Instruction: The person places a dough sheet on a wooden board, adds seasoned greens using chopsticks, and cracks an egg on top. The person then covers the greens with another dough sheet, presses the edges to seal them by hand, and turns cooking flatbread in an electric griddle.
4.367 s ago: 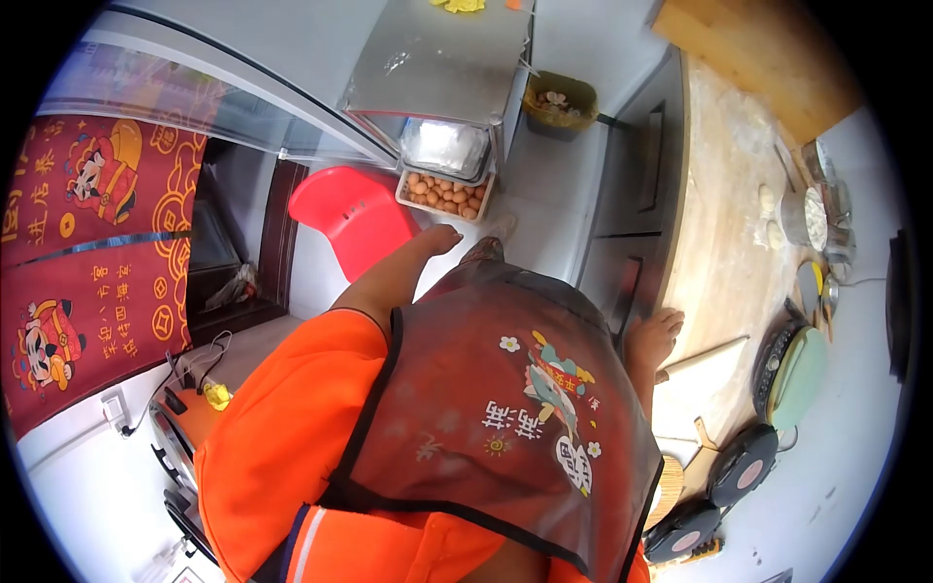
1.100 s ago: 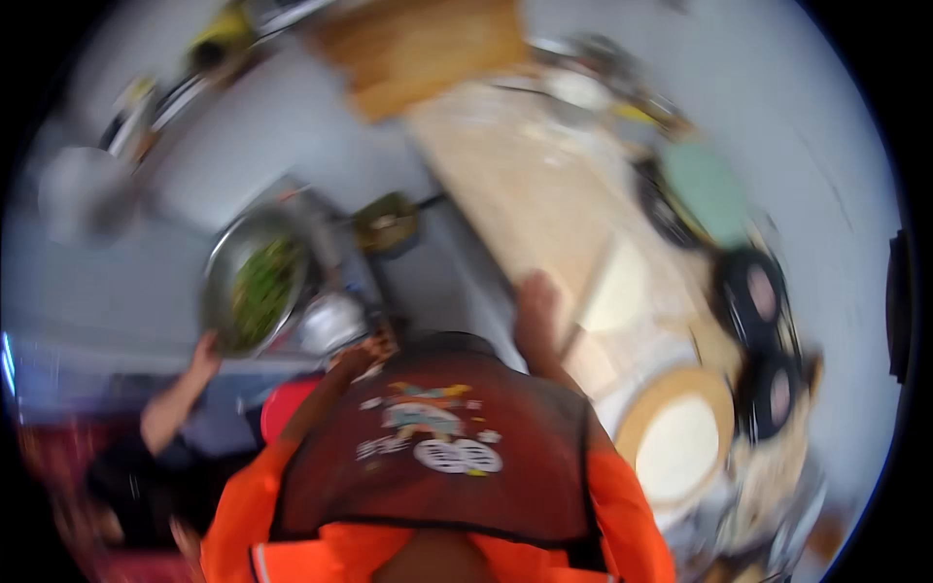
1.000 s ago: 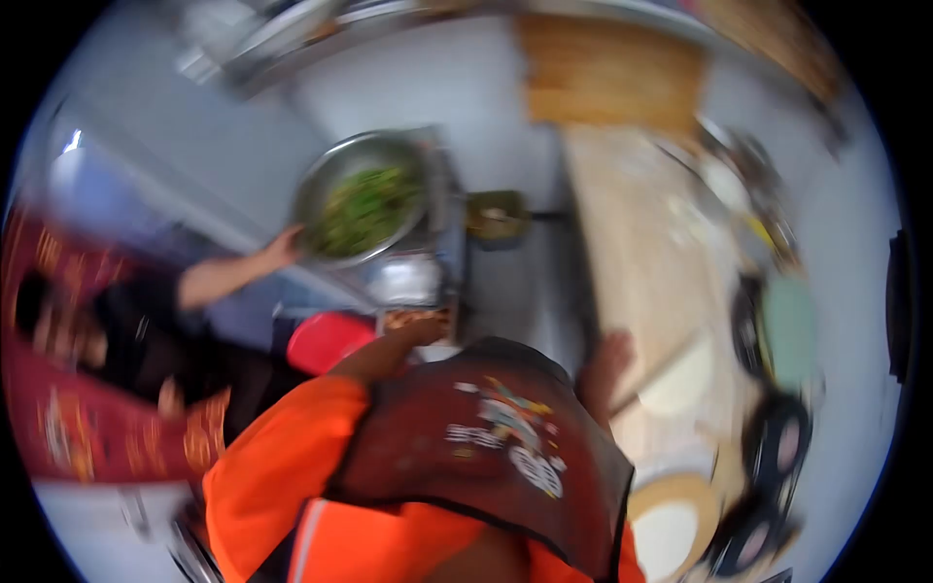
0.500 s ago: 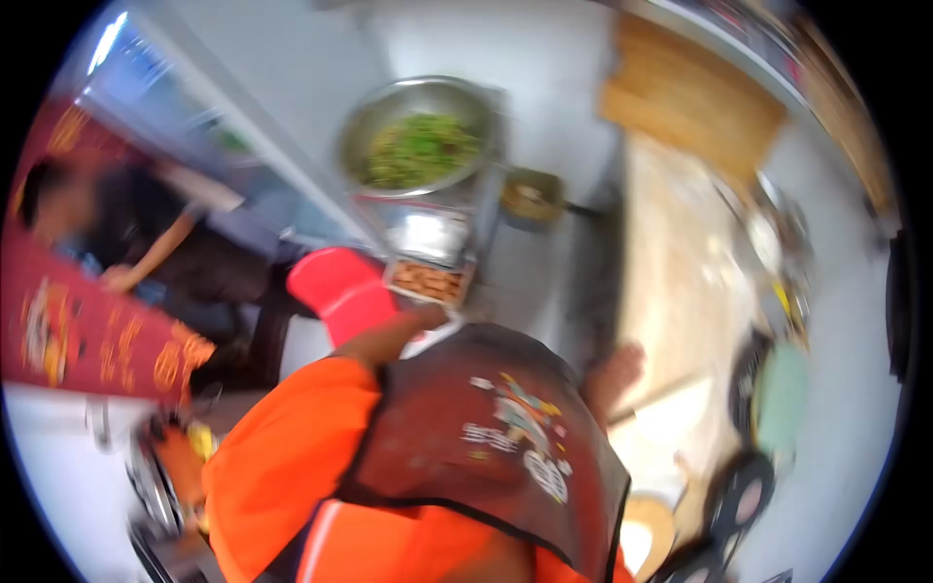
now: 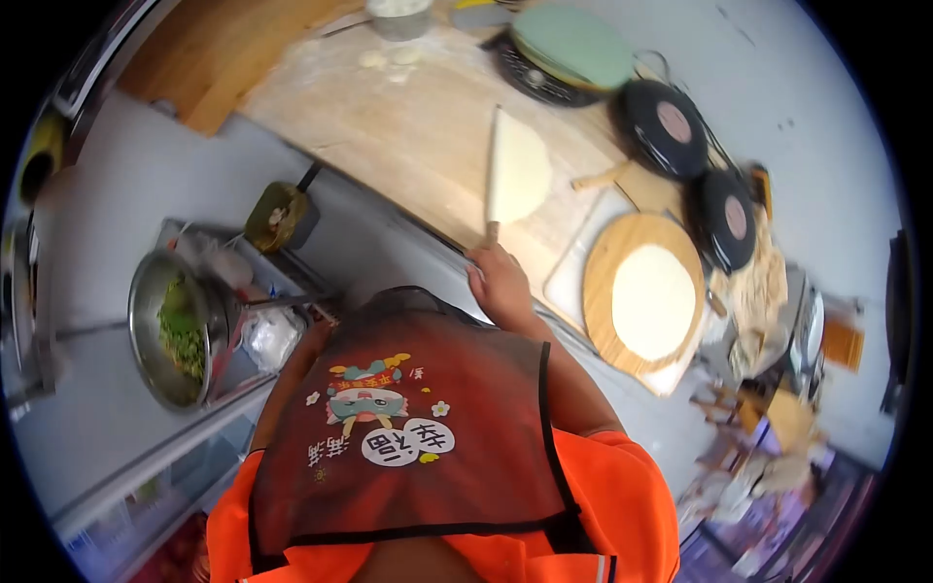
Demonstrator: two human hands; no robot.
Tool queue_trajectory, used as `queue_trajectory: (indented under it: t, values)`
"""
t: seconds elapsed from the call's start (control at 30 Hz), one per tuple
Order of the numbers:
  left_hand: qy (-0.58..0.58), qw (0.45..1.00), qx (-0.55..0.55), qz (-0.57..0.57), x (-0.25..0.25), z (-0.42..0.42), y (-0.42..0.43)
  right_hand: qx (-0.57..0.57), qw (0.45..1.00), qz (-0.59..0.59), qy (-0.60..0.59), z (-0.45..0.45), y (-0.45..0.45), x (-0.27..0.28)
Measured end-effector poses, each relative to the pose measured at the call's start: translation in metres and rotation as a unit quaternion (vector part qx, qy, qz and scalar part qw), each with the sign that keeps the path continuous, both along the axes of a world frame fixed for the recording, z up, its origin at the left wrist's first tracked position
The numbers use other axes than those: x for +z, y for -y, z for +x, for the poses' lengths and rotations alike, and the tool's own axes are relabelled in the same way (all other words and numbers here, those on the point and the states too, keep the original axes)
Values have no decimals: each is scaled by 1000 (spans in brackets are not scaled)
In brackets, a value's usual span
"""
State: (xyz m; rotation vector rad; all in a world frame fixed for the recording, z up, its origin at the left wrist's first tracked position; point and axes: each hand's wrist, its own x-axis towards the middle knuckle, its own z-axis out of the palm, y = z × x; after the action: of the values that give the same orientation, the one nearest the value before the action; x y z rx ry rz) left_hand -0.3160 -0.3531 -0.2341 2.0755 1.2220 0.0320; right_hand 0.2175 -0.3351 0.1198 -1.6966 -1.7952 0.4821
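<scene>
My right hand [image 5: 502,284] is at the near end of a thin wooden rolling pin [image 5: 494,175], its thumb apart from its partly bent fingers. The fingertips meet the pin's handle, without a visible firm wrap round it. Along the pin lies a pale sheet of rolled dough [image 5: 523,173]. My left hand [image 5: 317,335] is low at the left, beside a clear plastic-covered container [image 5: 272,338] on the side counter. Shadow and the apron hide its fingers. Right of my right hand, a round flat dough [image 5: 653,301] lies on a round wooden board [image 5: 604,257].
A steel bowl of chopped greens [image 5: 141,330] stands at the left, near a square pot [image 5: 277,219]. Behind the floured worktop [image 5: 389,146] are a green-lidded griddle [image 5: 573,49] and two black round appliances [image 5: 661,126]. Cloths [image 5: 763,301] lie at the right.
My view has swung right, so the worktop now lies ahead and the greens bowl at the left. My right hand has come to the rolling pin's handle. The other person has left view.
</scene>
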Motion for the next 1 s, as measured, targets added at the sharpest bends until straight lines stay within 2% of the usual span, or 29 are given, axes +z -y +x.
queue_trajectory:
  t: [0.07, 0.13, 0.17, 0.2, 0.27, 0.33, 0.4, 0.47, 0.57, 0.67, 0.7, 0.8, 0.83, 0.9, 0.97, 1.0]
  values:
    - [9, 1000, 15, -20, 16, 14, -38, -72, 995, -60, -25, 25, 36, -2]
    - [30, 982, 55, -178, 110, 58, -85, -199, 954, -132, -180, 53, 89, -36]
    - [-2, 982, 60, -179, 145, 80, -97, -292, 892, -193, -285, 62, 114, -43]
    - [-37, 981, 66, -180, 166, 95, -107, -375, 806, -247, -386, 66, 139, -48]
    - [-63, 984, 55, -160, 182, 115, -126, -493, 686, -193, -499, 72, 182, -57]
    - [-72, 983, 41, -164, 182, 126, -139, -583, 569, -63, -577, 84, 210, -80]
    - [-63, 981, 24, -183, 177, 134, -155, -588, 495, 44, -638, 103, 227, -97]
    - [-68, 981, -3, -180, 182, 148, -165, -585, 472, 108, -651, 117, 229, -100]
    - [-41, 988, -35, -148, 211, 178, -165, -537, 492, 124, -674, 131, 230, -95]
    - [-14, 983, -96, -154, 244, 213, -176, -581, 432, 112, -681, 140, 222, -91]
    - [-6, 980, -119, -160, 254, 223, -183, -552, 467, 119, -680, 152, 225, -104]
    - [49, 978, -114, -166, 282, 252, -185, -511, 533, 140, -660, 139, 219, -82]
    - [69, 979, -101, -164, 294, 262, -182, -502, 544, 150, -655, 135, 220, -76]
    - [111, 977, -85, -163, 319, 288, -177, -505, 533, 158, -660, 110, 218, -54]
    - [222, 925, -58, -303, 338, 314, -170, -493, 538, 153, -667, 75, 205, -23]
    - [272, 887, -42, -372, 347, 325, -166, -440, 574, 164, -671, 62, 201, -20]
